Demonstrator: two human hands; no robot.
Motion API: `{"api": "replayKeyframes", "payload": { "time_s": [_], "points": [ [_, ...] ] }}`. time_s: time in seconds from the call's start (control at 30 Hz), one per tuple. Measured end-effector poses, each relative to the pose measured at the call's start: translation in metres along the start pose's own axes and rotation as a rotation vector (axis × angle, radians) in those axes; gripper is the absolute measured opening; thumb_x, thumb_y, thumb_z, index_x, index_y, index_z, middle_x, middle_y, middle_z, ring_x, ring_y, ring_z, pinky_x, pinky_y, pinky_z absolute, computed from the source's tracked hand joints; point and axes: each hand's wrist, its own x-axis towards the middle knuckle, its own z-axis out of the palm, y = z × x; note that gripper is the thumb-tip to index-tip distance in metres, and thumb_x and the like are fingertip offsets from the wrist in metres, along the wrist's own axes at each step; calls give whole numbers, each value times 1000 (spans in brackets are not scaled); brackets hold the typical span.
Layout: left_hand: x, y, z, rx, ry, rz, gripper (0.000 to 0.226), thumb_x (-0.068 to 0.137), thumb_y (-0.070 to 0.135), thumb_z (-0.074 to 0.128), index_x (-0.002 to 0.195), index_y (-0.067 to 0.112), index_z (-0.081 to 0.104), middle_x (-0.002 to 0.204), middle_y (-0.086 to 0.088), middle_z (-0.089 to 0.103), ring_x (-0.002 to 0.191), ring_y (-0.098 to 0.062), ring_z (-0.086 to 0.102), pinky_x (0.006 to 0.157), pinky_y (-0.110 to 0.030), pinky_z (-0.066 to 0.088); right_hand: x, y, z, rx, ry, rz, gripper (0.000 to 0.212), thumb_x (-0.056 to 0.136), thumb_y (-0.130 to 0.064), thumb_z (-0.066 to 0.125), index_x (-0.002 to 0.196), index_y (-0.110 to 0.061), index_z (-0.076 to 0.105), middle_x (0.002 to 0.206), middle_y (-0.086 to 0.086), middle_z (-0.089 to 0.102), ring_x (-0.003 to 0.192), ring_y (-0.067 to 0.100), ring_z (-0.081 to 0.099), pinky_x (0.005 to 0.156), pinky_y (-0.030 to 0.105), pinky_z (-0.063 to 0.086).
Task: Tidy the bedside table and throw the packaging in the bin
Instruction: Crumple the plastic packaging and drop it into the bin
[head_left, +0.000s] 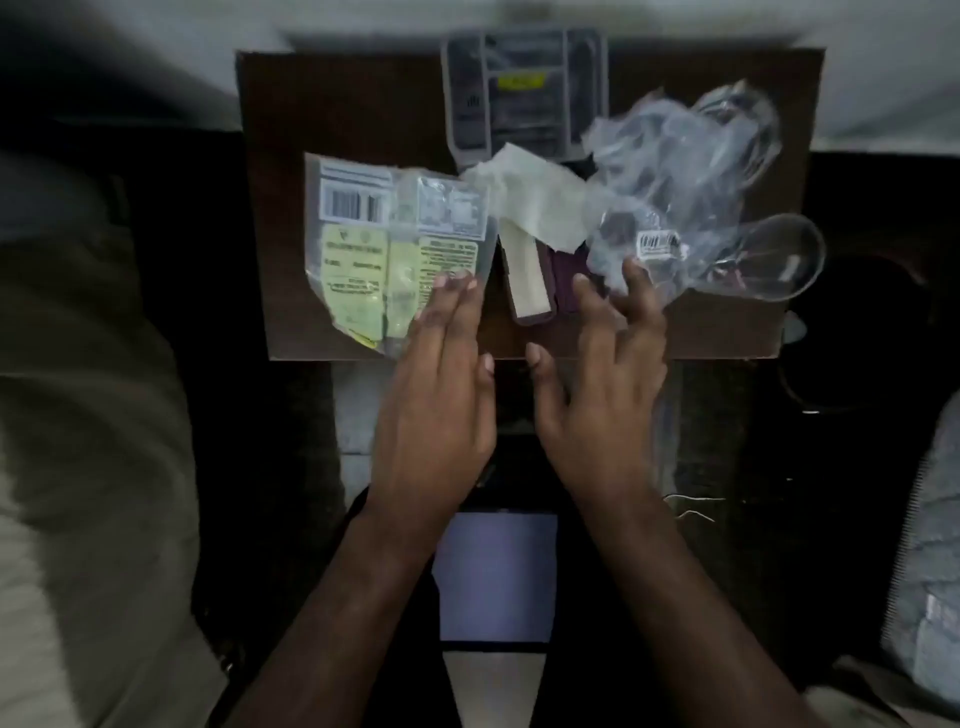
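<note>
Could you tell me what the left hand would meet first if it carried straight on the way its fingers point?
Probably the flat yellow-labelled packet: the left hand points away from the person and its fingertips already overlap the packet's near right corner, though whether they touch it is unclear.

Room, dim light. Wall (156, 21): pale, plain, along top of view. Table (337, 104): dark brown wood, set against wall. Floor (353, 415): light patch showing below table front; rest too dark to tell. Bedding (78, 389): pale grey-beige, left side. Quilted grey fabric (924, 571): far right edge.
</note>
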Motion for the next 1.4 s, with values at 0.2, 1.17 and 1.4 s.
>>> {"api": "replayKeyframes", "payload": {
  "time_s": [0.2, 1.17, 1.4],
  "points": [
    [13, -31, 61, -66, 139, 47, 44, 105, 7, 46, 146, -8, 46, 153, -22, 47, 149, -31, 39, 122, -41, 34, 2, 52, 50, 139, 151, -151, 54, 98, -20, 68, 145, -9, 44, 151, 9, 27, 143, 23, 40, 110, 48, 45],
    [29, -66, 104, -28, 496, 352, 36, 105, 14, 52, 136, -3, 59, 143, -18, 55, 139, -29, 50, 112, -45, 44, 16, 89, 61, 68, 162, -585, 26, 100, -9, 59, 125, -8, 65, 134, 7, 39, 123, 27, 55, 94, 40, 56],
    [6, -48, 107, -128, 535, 315, 35, 105, 15, 52, 136, 1, 59, 140, -12, 56, 134, -22, 53, 108, -41, 47, -3, 74, 45, 64, 236, -571, 22, 98, -12, 58, 118, -9, 67, 133, 16, 50, 115, 29, 55, 90, 47, 54]
  ]
}}
